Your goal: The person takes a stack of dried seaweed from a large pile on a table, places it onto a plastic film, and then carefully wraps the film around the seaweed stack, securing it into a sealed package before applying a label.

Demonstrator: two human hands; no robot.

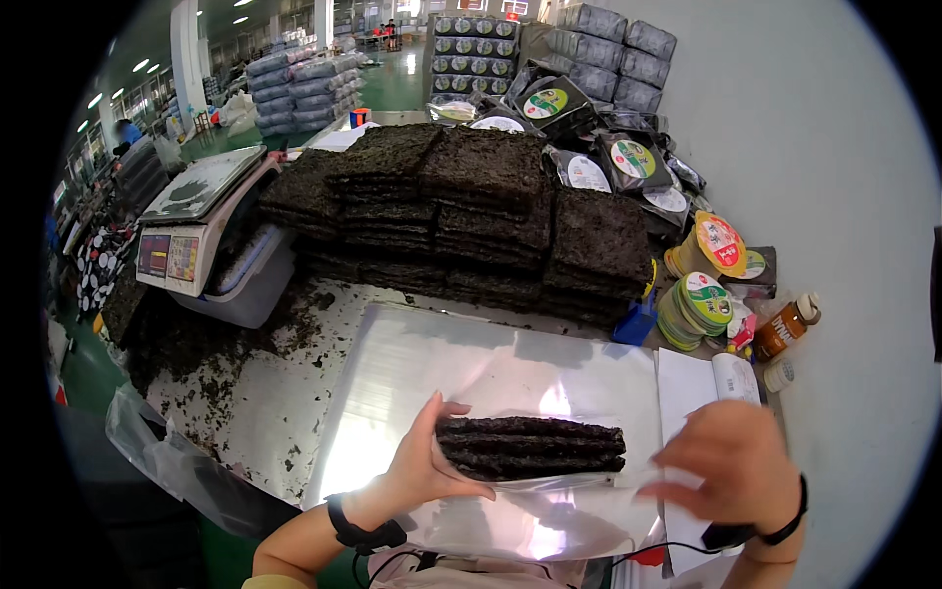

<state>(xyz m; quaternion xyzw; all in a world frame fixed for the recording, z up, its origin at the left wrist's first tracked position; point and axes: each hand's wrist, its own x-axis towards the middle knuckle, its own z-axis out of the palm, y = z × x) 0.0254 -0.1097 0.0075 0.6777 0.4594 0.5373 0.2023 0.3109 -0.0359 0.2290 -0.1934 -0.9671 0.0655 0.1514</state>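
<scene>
A small stack of pressed dried seaweed (531, 446), several dark layers thick, stands on edge before me. Clear plastic film (552, 484) shows along its near side. My left hand (429, 455) clasps the stack's left end, thumb at the near side and fingers on the far side. To the right of the stack, apart from it, my right hand (725, 460) is raised and blurred by motion. Its thumb and fingers are spread, with nothing visible between them. Beneath the stack lies a pile of shiny clear plastic sheets (441, 353).
Large seaweed blocks (486, 177) are piled behind the sheets. A digital scale (202, 213) sits left over a plastic bin (257, 294), near scattered crumbs. Right are label rolls (695, 309), a blue tape dispenser (635, 320), a bottle (786, 327) and papers (684, 383). Wrapped packs (552, 103) lie behind.
</scene>
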